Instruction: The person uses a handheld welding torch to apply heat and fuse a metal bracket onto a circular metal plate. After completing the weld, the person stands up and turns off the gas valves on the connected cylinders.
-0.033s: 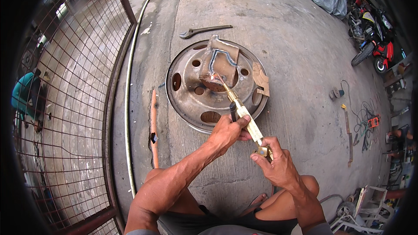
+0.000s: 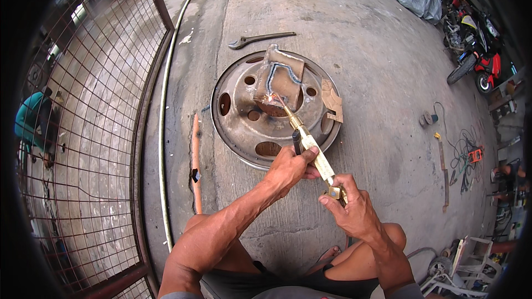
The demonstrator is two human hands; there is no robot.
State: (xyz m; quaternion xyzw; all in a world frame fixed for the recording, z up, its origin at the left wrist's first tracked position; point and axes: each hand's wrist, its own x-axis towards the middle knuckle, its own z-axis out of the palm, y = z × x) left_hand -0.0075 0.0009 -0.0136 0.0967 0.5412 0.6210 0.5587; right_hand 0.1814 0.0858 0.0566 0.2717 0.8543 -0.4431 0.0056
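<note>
A brass gas torch point(image 2: 317, 158) runs between my hands, its nozzle angled up and left. My left hand point(image 2: 292, 169) is closed around its front body, beside a dark lever. Farther back, my right hand point(image 2: 353, 206) grips its rear end by the valve. Orange glow and small sparks show where the nozzle meets the lower edge of a brownish metal piece point(image 2: 286, 86). A bluish-grey jagged line marks this piece's face. It stands on a rusty steel wheel rim point(image 2: 233, 133) with round and oval holes, lying flat on the floor.
An adjustable wrench point(image 2: 260, 39) lies beyond the rim, and torn cardboard point(image 2: 331, 102) rests on its right edge. Left are an orange-brown pipe point(image 2: 196, 155), a pale hose point(image 2: 162, 149) and a mesh gate point(image 2: 100, 133), with a person point(image 2: 34, 116) behind it. Cables point(image 2: 463, 144) and motorcycles point(image 2: 471, 50) are rightward.
The sparks at the nozzle spread slightly more to the left. Both hands and the torch stay practically where they were.
</note>
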